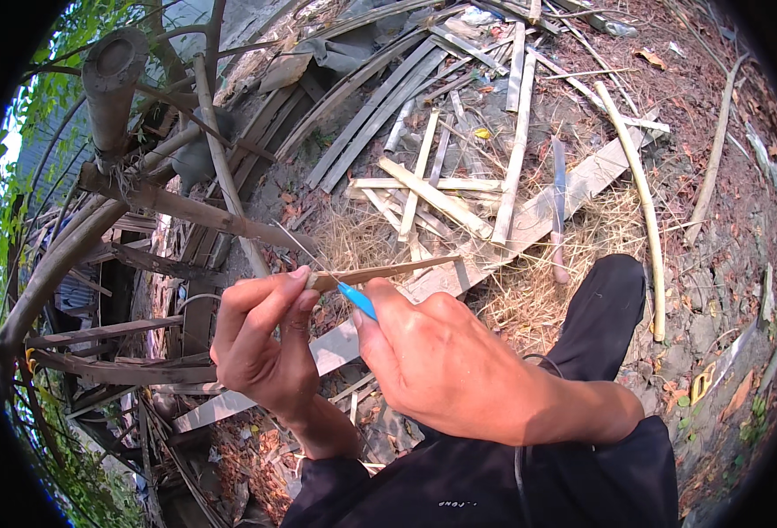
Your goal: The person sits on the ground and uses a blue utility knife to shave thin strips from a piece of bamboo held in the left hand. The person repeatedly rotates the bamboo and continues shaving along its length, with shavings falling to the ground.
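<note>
My left hand (269, 339) pinches the near end of a narrow brown wooden strip (388, 270) between thumb and fingertips. The strip passes behind the knuckles of my right hand (459, 361) and tapers toward the upper right. In my right hand is a slim blue tool (357, 300), its tip against the strip close to my left fingertips. Whether it is a pen or a small knife I cannot tell. A thin pale sliver (300, 244) sticks up from the strip's end. Beneath both hands a long board (529, 224) lies slantwise on the ground.
A long-bladed knife (559, 198) rests across the board. Several split bamboo pieces (441, 198) and straw shavings (362, 236) lie ahead. Bamboo poles (177, 207) stand at the left. A curved stick (639, 202) and a yellow-handled saw (703, 384) are at the right, past my leg (601, 312).
</note>
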`<state>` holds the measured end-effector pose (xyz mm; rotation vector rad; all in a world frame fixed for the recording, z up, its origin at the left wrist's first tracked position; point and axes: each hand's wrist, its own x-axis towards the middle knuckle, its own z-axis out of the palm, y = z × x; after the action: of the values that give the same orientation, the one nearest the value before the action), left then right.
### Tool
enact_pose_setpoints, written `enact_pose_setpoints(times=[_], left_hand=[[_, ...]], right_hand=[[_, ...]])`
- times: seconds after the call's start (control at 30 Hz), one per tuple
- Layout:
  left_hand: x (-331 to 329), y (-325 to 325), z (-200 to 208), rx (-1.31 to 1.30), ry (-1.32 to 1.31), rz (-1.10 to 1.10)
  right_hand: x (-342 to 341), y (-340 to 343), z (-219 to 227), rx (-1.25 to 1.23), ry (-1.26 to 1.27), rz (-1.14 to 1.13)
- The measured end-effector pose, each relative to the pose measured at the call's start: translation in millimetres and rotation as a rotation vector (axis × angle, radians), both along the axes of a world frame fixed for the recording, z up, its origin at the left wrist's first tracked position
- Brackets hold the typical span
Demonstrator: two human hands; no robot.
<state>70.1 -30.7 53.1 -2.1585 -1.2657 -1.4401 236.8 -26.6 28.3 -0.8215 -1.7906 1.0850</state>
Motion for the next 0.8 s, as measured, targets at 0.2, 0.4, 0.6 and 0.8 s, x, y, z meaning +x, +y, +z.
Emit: enact_pose_setpoints(times=[0.2, 0.4, 0.6, 0.8], left_hand=[[1.4, -6.7, -1.3, -0.009, 0.036, -0.02], [-0.3, -5.6, -2.7, -0.022, 0.02, -0.001], [-2.3, -3.4, -0.5, 0.005, 0.019, 0.028], [1.3, -4.6, -3.7, -0.008, -0.011, 0.109]], right_hand=[[6.3, -15.7, -13.2, -0.06, -0.084, -0.03], [6.9, -19.0, -10.0, -0.056, -0.044, -0.085], [-5.4, -12.4, -51.9, -0.076, -0.153, -0.128], [-18.4, -8.8, -70.1, 0.03, -0.137, -0.243]])
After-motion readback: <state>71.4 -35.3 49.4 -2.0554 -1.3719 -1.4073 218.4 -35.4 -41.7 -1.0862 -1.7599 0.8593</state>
